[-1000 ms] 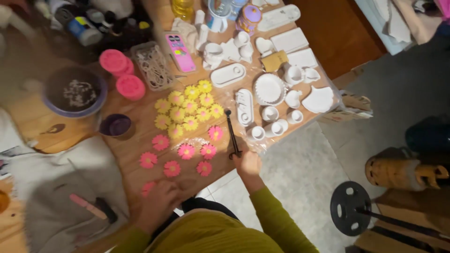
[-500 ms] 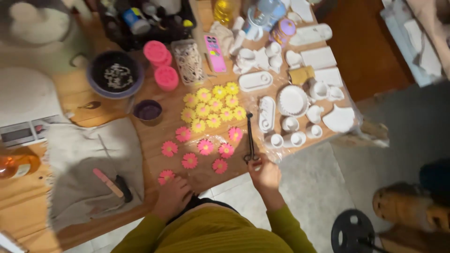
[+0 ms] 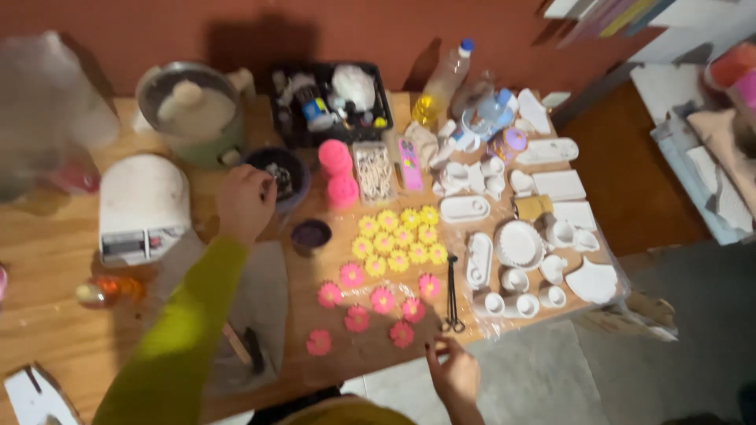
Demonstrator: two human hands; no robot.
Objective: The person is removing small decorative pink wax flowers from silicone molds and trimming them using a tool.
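A person's left hand point(image 3: 246, 201), fingers curled and holding nothing visible, has risen from the table edge to a dark bowl point(image 3: 279, 175), while the right hand point(image 3: 453, 370), loosely open, lingers below black scissors point(image 3: 453, 291) beside pink flowers point(image 3: 370, 311).

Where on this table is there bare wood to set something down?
Bare wood lies in front of the white scale, left of the grey cloth, and along the near edge below the pink flowers. The right side is packed with white moulds.

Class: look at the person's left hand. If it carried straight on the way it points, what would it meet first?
Probably the dark round bowl just beyond the left hand, whose fingers already reach its rim; depth is unclear.
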